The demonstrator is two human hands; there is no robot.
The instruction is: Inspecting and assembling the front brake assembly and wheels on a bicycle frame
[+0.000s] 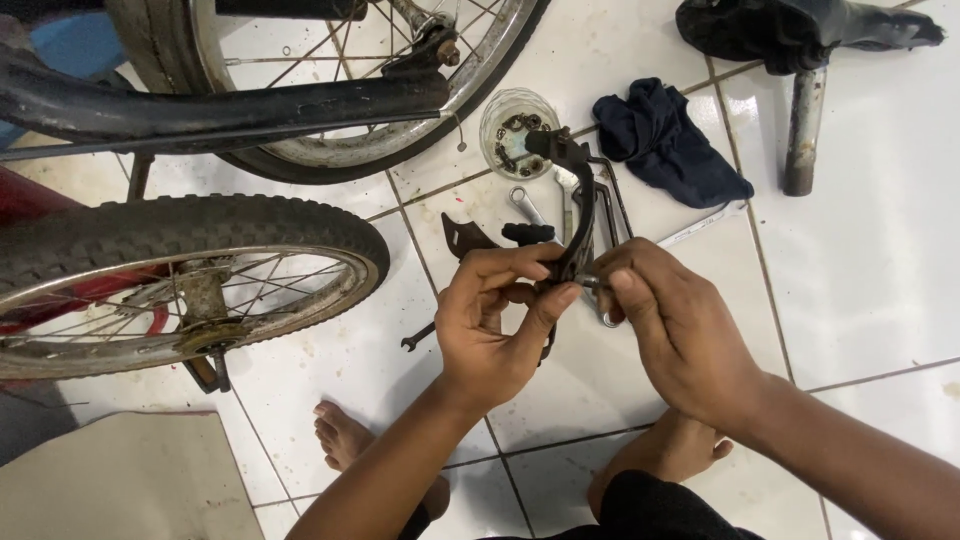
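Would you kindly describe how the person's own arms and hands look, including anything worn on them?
Both hands, left and right, are bare: no gloves, rings or watch show. The forearms are bare too, with no sleeves in view up to the picture's edge. Fingernails are short. No marks or bandages can be made out.

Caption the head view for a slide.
Both hands, left hand and right hand, grip a black brake arm over white floor tiles, bicycle wheels beside.

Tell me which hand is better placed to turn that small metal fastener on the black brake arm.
Probably the right hand: its fingers already pinch the small metal fastener, while the left hand grips the black brake arm, steadying it.
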